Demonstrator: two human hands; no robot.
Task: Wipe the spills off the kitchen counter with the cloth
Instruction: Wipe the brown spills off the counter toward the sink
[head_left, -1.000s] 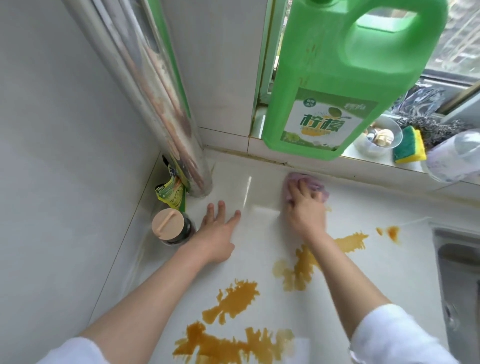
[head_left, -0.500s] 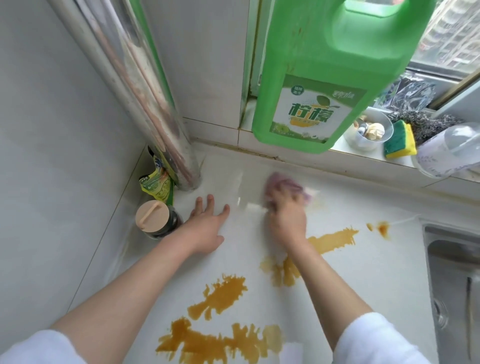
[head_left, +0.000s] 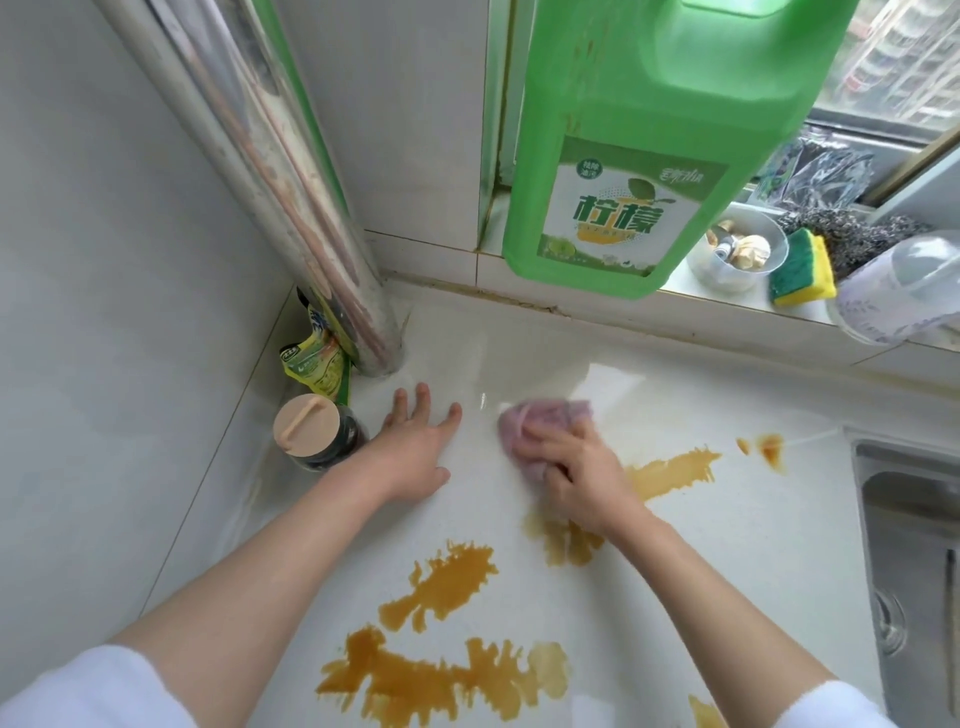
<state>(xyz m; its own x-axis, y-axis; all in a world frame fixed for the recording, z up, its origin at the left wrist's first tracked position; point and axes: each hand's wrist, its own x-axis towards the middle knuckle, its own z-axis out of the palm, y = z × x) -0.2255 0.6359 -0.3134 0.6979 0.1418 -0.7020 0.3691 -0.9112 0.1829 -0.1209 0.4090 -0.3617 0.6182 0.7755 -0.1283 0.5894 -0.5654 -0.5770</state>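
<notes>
Brown spills mark the white counter: one streak right of my right hand, a small spot near the sink, a splash in the middle and a long patch near the front. My right hand grips a crumpled pink cloth and presses it on the counter, just left of the streak. Flat on the counter, fingers spread, rests my left hand, a little left of the cloth.
A big green detergent jug stands on the window sill above the counter. A metal pipe rises in the corner, with a lidded jar and a yellow packet beside it. A sink lies at right. A sponge and small tub sit on the sill.
My right hand has slid the cloth to the left, toward my left hand. The left hand has stayed flat on the counter.
</notes>
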